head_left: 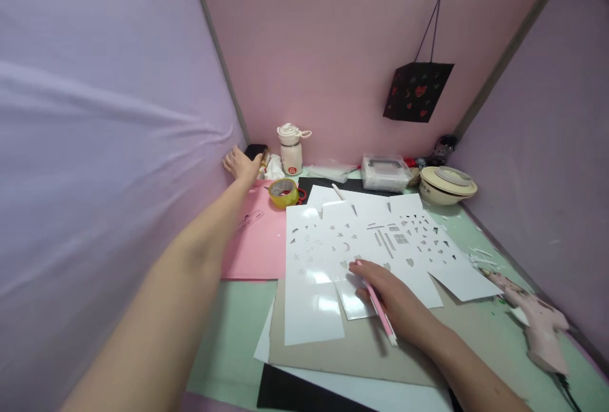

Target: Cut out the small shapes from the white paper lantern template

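My left hand (243,166) reaches to the far left corner, its fingers spread against the purple side wall. Its thumb is close to a dark box-like object (257,152); whether it touches it is hard to tell. My right hand (387,294) is closed around a slim pink pen (375,304) with a white end, tilted over the white sheet; its tip is partly hidden by the fingers. Under that hand lies a white paper sheet (314,304) with flaps and cut-out stars, hearts, a moon and triangles. Grey cardboard (333,355) is beneath the sheet.
Pink paper (257,247) lies left, with yellow tape (283,193) and red-handled scissors (301,195). At the back stand a white bottle (291,150), a clear box (385,174) and a lidded bowl (442,191). A glue gun (537,323) lies right; a black lantern (419,93) hangs above.
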`<state>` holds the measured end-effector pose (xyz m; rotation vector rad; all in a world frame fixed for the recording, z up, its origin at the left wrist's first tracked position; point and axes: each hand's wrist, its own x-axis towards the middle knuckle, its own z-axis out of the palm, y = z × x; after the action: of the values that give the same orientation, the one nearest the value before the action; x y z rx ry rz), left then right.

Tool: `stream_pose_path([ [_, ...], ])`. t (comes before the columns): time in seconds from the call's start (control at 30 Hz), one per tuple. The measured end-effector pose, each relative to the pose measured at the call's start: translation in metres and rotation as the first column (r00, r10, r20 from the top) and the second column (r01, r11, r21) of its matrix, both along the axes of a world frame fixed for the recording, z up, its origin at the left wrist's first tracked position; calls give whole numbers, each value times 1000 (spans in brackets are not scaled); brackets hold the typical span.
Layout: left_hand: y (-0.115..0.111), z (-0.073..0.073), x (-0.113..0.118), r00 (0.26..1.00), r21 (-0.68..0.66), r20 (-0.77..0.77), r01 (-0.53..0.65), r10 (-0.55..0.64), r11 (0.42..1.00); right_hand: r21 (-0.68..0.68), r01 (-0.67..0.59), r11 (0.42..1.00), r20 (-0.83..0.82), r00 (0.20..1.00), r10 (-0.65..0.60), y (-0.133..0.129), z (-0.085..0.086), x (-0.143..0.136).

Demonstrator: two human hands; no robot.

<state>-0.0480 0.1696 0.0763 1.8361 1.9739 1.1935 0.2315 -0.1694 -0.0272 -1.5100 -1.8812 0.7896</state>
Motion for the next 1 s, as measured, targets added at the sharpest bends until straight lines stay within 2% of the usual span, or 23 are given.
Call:
stream_pose_path([
  [0.1, -18, 6, -7, 984, 117, 47, -178, 173, 977, 19, 0, 1000, 33, 999, 0, 0, -6, 0],
  [0.17, -42, 6, -15, 976, 196, 110, -209, 190, 958, 53, 10, 999, 51, 999, -12, 0, -8, 0],
  [0.27, -95, -3, -26, 977, 340, 204, -134, 66, 931, 116, 41, 992, 38, 998, -46, 0, -11, 0],
  [0.37, -149, -20, -30, 955, 422, 290, -66, -66, 904, 138, 85, 987, -17, 996, -84, 1, -14, 0],
  [0.43, -176, -34, -25, 932, 428, 351, -80, -84, 900, 129, 98, 987, -19, 995, -97, 3, -15, 0],
  [0.5, -193, -47, -14, 929, 434, 348, -41, -125, 900, 118, 109, 987, 6, 994, -110, 4, -15, 0],
  [0.57, -202, -59, -2, 937, 459, 289, 43, -195, 887, 121, 125, 985, 21, 992, -128, 4, -14, 1],
  [0.63, -208, -67, 10, 939, 475, 153, 202, -307, 856, 140, 144, 979, 17, 989, -148, 4, -11, 2],
  [0.7, -212, -73, 16, 906, 436, -17, 388, -423, 812, 160, 174, 972, 13, 984, -178, 4, -8, 4],
  [0.77, -215, -77, 18, 855, 348, -134, 513, -500, 784, 155, 205, 967, 16, 978, -210, 3, -5, 5],
  [0.83, -215, -80, 16, 830, 263, -180, 557, -528, 788, 143, 229, 963, 3, 973, -232, 2, -1, 5],
  [1.0, -211, -87, 9, 816, 122, -196, 570, -543, 813, 160, 217, 963, -85, 975, -206, 0, 5, 2],
])
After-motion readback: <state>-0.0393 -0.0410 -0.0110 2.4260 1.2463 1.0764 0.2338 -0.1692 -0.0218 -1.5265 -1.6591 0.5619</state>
